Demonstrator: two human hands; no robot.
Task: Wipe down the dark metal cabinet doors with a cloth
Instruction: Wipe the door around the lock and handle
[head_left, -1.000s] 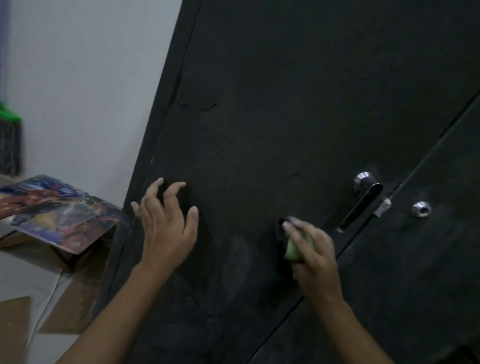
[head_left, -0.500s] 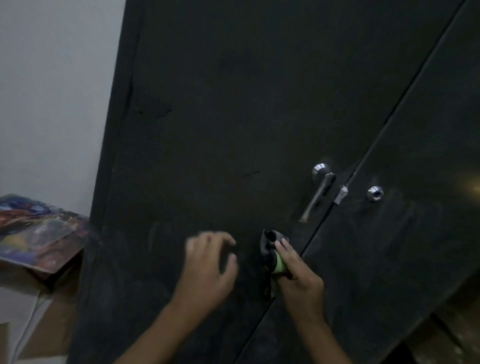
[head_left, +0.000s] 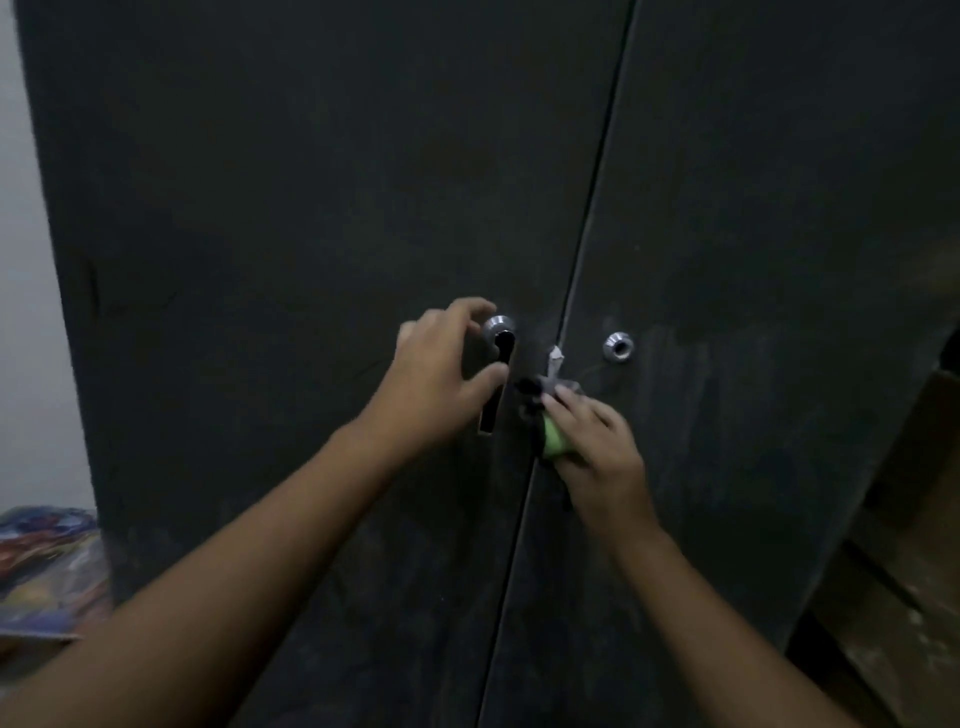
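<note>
Cloth (head_left: 551, 441), green and dark, bunched under the closed right hand (head_left: 597, 457) and pressed to the cabinet doors (head_left: 311, 208) at the vertical centre seam (head_left: 587, 234), just below a scrap of tape (head_left: 555, 361). Left hand (head_left: 441, 384) open, fingers curled around but not clearly gripping the lever handle (head_left: 497, 374), whose long axis runs downward beside the seam. Unwiped right-door surface lies up and right of the cloth, past the round lock (head_left: 618, 345), so the right hand is nearer.

Left hand (head_left: 441, 384) — now at handle (head_left: 497, 364).
</note>
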